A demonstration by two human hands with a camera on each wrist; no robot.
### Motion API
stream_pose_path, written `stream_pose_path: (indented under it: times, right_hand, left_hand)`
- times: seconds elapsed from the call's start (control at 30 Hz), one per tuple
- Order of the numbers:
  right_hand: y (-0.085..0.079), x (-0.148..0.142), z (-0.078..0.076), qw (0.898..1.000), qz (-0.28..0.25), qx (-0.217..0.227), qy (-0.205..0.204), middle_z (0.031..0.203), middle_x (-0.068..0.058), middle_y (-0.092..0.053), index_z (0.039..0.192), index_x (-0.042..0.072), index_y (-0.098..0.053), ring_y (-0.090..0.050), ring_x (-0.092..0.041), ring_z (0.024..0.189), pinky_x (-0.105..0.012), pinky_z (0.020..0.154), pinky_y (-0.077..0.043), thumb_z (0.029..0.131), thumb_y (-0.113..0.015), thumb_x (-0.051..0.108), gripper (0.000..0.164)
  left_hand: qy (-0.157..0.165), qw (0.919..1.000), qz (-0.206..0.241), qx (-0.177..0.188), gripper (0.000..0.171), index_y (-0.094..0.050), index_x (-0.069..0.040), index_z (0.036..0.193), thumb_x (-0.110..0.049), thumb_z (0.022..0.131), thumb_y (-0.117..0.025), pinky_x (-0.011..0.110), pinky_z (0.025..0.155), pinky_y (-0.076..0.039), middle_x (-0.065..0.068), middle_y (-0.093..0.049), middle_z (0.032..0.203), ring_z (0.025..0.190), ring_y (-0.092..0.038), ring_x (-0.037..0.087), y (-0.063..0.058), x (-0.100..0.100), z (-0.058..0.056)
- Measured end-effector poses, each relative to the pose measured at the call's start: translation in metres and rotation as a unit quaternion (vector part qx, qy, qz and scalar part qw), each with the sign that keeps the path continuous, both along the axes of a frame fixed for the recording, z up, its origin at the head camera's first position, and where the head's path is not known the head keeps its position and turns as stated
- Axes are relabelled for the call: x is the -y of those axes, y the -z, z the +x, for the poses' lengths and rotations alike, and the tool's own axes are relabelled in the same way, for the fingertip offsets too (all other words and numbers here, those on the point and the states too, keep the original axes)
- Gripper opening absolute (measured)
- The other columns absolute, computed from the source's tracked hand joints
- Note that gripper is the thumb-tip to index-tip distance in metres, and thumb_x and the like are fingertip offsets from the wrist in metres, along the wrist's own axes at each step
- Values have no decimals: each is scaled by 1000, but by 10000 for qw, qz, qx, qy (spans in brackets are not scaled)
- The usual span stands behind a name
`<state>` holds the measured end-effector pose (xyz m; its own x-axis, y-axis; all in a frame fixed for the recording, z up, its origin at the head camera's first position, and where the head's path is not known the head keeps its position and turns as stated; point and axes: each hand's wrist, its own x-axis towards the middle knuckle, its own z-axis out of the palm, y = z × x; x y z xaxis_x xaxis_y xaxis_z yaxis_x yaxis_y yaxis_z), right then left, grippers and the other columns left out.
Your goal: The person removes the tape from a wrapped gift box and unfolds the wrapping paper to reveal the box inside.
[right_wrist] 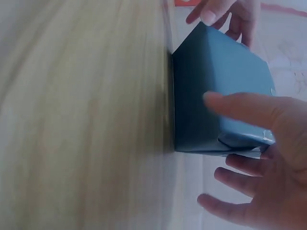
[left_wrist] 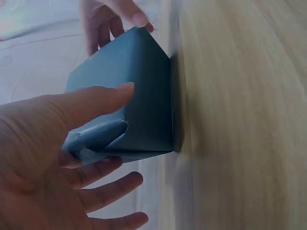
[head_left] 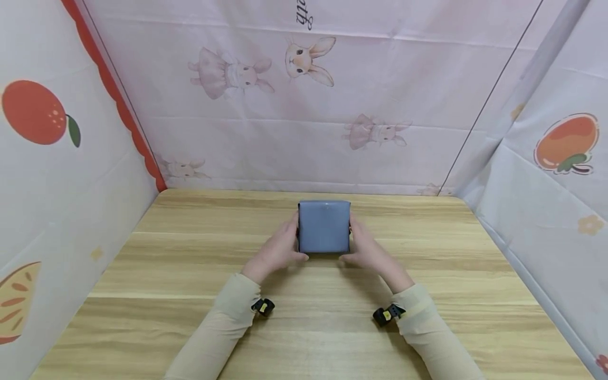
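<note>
A blue-grey box [head_left: 325, 227], its sides covered in folded, taped paper, sits at the far middle of the wooden table. On its left side is my left hand [head_left: 279, 247], thumb by the near corner and fingers along the folded side. My right hand [head_left: 367, 248] mirrors it on the right. In the left wrist view, the left hand's [left_wrist: 53, 153] thumb lies over the box's [left_wrist: 144, 91] front edge, while its fingers are spread and fairly straight. The right wrist view shows the right hand [right_wrist: 268, 158] likewise, its lower fingers apart from the box [right_wrist: 196, 96].
The wooden table [head_left: 190, 274] ends at a pink fabric backdrop [head_left: 285, 153] with rabbit prints, close behind the box. White fabric walls with fruit prints stand at left [head_left: 62, 184] and right [head_left: 537, 211]. Each wrist wears a black strap with a small camera.
</note>
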<state>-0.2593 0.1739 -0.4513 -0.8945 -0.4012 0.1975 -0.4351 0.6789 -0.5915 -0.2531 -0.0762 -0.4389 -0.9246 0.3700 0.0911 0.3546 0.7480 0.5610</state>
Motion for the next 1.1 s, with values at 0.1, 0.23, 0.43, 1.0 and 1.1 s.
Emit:
stream_pose_path:
  times: [0.1,0.23,0.43,1.0,1.1]
  right_hand:
    - [1,0,2,9986,502,50,139,159,-24,-20,155,3,8,-28,-37,146,-50,119,-25,71,-86,5,126]
    - [0,1,7,9953,905,-122,330,159,-26,-20,155,0,5,-29,-38,145,-49,118,-26,71,-83,2,121]
    - [-2,4,12,9900,1190,-604,456,154,-27,-32,154,-4,-3,-41,-39,139,-49,111,-38,71,-81,-1,115]
    - [-8,3,16,9882,1399,-383,502,153,-26,-35,155,-1,-3,-43,-39,137,-50,109,-41,75,-76,9,109]
    - [-8,3,16,9886,1388,-305,500,152,-27,-36,156,0,-3,-44,-40,136,-51,109,-41,75,-76,11,110]
  left_hand:
    - [-99,9993,-363,-76,125,8,-12,157,-21,74,-86,45,116,-33,21,-26,159,142,-36,33,3,-1,3]
    - [-310,9948,-921,-299,125,8,-10,157,-22,74,-85,55,108,-39,19,-31,157,137,-43,36,4,-4,7]
    - [-575,9842,-1478,-793,115,-3,-4,157,-23,77,-84,56,95,-47,18,-46,148,124,-56,36,6,-7,8]
    - [-347,9758,-1849,-1115,103,-25,1,152,-39,75,-82,55,102,-44,18,-39,149,137,-40,33,-2,3,6]
    - [-271,9769,-1817,-1089,102,-29,2,151,-40,75,-81,55,102,-44,18,-39,149,137,-39,33,-3,4,6]
